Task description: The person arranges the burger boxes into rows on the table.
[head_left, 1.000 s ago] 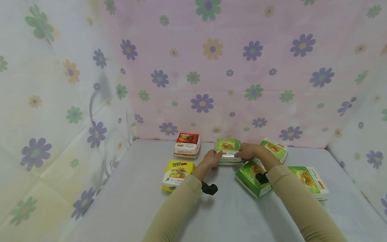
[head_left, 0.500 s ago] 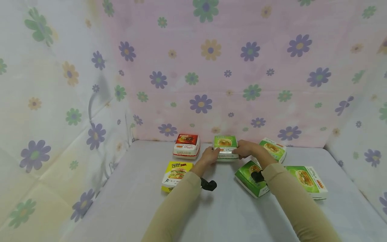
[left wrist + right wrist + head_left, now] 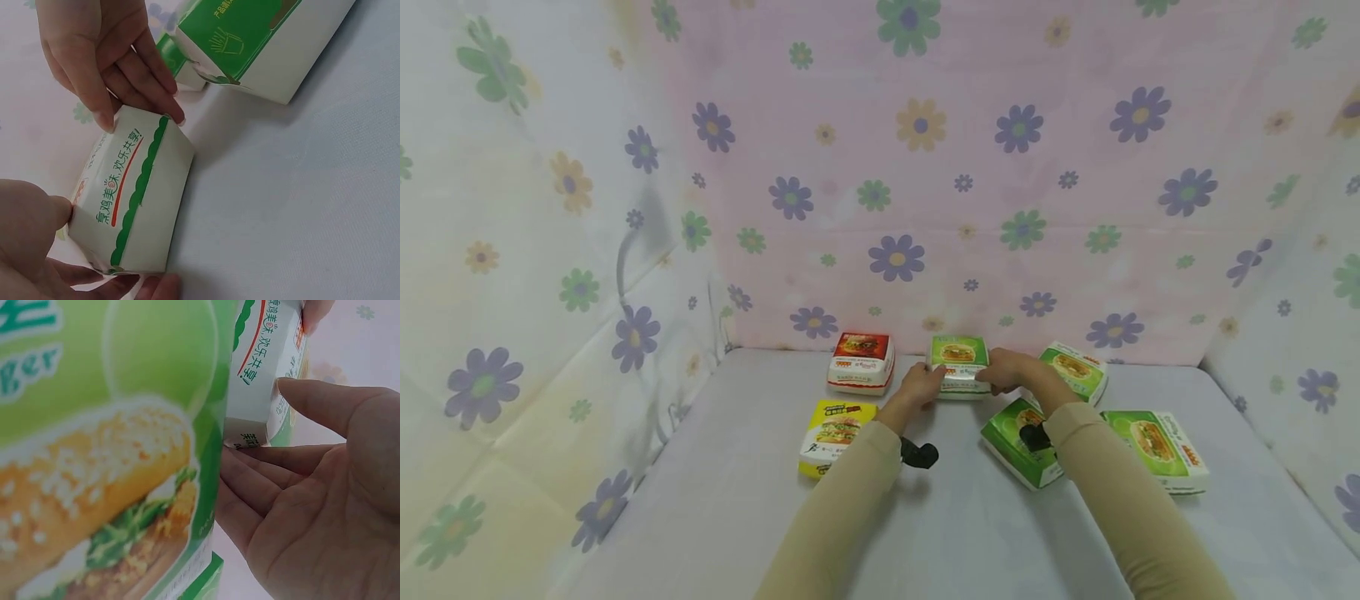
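Observation:
At the back middle of the table, a green-and-white burger box (image 3: pixel 958 354) sits between my two hands, close to the flowered backdrop. My left hand (image 3: pixel 919 387) grips its left side, thumb on the upper edge and fingers curled along the side, as the left wrist view shows. On the opposite end, my right hand (image 3: pixel 1006 371) holds the box with thumb on top and fingers by the lower side. The white side of the box (image 3: pixel 125 187) carries a green wavy band and printed characters. A nearer green box (image 3: pixel 112 456) covers much of the right wrist view.
A red-and-white burger box (image 3: pixel 861 362) stands left of the held one, a yellow one (image 3: pixel 835 429) in front of it. Below and beside my right forearm lie a tilted green box (image 3: pixel 1018 442), another green box (image 3: pixel 1078 371) behind, and one (image 3: pixel 1157 450) farther right.
Both hands have shifted the green-and-white burger box a little toward the backdrop and slightly left. Over the last half second it stays nearly still; the other boxes keep their places.

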The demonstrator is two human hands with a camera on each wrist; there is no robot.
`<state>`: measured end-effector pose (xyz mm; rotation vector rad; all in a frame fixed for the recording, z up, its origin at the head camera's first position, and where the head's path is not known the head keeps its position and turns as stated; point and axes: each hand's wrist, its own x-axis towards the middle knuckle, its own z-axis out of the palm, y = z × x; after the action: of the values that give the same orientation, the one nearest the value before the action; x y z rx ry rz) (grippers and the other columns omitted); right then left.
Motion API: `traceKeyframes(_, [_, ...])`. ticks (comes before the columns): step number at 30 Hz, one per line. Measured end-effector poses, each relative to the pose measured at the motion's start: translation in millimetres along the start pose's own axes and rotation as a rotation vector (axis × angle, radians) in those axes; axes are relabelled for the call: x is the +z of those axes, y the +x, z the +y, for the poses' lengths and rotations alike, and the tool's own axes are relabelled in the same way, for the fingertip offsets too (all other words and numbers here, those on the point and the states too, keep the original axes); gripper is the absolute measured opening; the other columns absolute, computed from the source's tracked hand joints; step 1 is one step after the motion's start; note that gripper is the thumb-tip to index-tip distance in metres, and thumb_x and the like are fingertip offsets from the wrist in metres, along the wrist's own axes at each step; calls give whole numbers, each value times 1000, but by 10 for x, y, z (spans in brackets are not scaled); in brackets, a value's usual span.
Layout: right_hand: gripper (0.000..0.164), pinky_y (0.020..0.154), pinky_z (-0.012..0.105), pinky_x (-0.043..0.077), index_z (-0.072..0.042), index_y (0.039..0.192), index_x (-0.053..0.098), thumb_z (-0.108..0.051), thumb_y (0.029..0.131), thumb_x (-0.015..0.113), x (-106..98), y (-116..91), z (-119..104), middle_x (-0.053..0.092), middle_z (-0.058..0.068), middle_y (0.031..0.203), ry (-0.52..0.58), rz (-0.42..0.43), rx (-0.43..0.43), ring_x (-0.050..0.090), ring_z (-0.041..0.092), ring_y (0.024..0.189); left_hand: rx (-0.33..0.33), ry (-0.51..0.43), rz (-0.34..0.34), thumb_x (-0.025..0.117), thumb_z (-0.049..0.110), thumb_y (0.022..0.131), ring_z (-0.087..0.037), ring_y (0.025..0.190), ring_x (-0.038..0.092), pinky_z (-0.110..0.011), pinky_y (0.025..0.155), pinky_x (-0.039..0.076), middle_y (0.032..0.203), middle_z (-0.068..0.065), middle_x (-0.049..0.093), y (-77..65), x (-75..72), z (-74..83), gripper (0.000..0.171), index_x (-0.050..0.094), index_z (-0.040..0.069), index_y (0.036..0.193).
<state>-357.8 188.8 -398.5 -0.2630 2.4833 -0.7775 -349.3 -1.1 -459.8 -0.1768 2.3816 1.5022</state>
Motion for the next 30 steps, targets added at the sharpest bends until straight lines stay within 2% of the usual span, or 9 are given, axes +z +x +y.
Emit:
traceKeyframes(2, [38, 63, 28, 45, 11, 129, 54, -19, 105, 50, -17, -28, 3, 62, 13, 91, -32, -2, 2, 57, 16, 68, -4, 2, 1, 47, 46, 107, -28, 119, 50, -44, 97, 50, 151, -19, 45, -3, -4, 10, 69, 31, 0, 157])
traceKeyframes(5, [41, 76, 38, 51, 13, 124, 53, -23, 106, 51, -50, -103, -4, 63, 23, 110, -117, 12, -16, 67, 31, 93, 16, 46, 21, 48, 47, 107, -30, 118, 52, -43, 93, 52, 151, -23, 44, -26, -18, 24, 73, 30, -3, 156])
traceKeyframes(6, [41, 80, 41, 51, 14, 121, 53, -24, 106, 52, -65, -138, -8, 62, 25, 112, -140, 19, -27, 66, 35, 99, 30, 68, 32, 47, 47, 106, -32, 119, 52, -43, 92, 52, 151, -24, 43, -41, -25, 33, 73, 29, -4, 156])
traceKeyframes(9, [45, 92, 49, 51, 17, 123, 54, -25, 106, 52, -105, -273, -31, 59, 33, 126, -227, 60, -90, 61, 44, 115, 94, 134, 72, 48, 46, 106, -37, 130, 49, -46, 102, 49, 153, -29, 39, -106, -50, 59, 75, 29, -7, 155])
traceKeyframes(13, [56, 103, 56, 47, 20, 140, 43, -24, 107, 52, -141, -513, -42, 48, 38, 142, -256, 106, -162, 51, 50, 129, 161, 159, 91, 51, 45, 106, -38, 143, 38, -52, 115, 37, 157, -29, 33, -253, -88, 116, 75, 27, -4, 157])
traceKeyframes(16, [59, 102, 57, 48, 18, 144, 40, -25, 107, 53, -158, -707, -14, 50, 37, 140, -236, 116, -177, 52, 50, 128, 220, 185, 92, 54, 42, 105, -37, 145, 37, -53, 117, 35, 158, -28, 33, -397, -106, 144, 75, 27, -4, 157])
traceKeyframes(21, [57, 99, 57, 49, 17, 140, 45, -26, 105, 56, -153, -935, 140, 58, 34, 132, -261, 158, -206, 56, 49, 123, 318, 208, 59, 57, 38, 105, -39, 142, 41, -53, 116, 37, 154, -29, 38, -620, -59, 103, 74, 28, -6, 156])
traceKeyframes(26, [44, 92, 57, 52, 15, 127, 55, -23, 104, 58, -112, -1059, 345, 64, 30, 120, -284, 196, -222, 60, 47, 113, 328, 198, -19, 59, 40, 104, -39, 141, 42, -54, 114, 39, 153, -27, 41, -798, 105, -37, 74, 31, -5, 155])
traceKeyframes(30, [44, 90, 57, 52, 15, 127, 55, -23, 104, 57, -74, -1141, 462, 63, 30, 120, -246, 178, -190, 60, 47, 112, 313, 187, -82, 62, 43, 102, -39, 136, 48, -54, 109, 44, 147, -24, 48, -925, 291, -125, 77, 33, -5, 155])
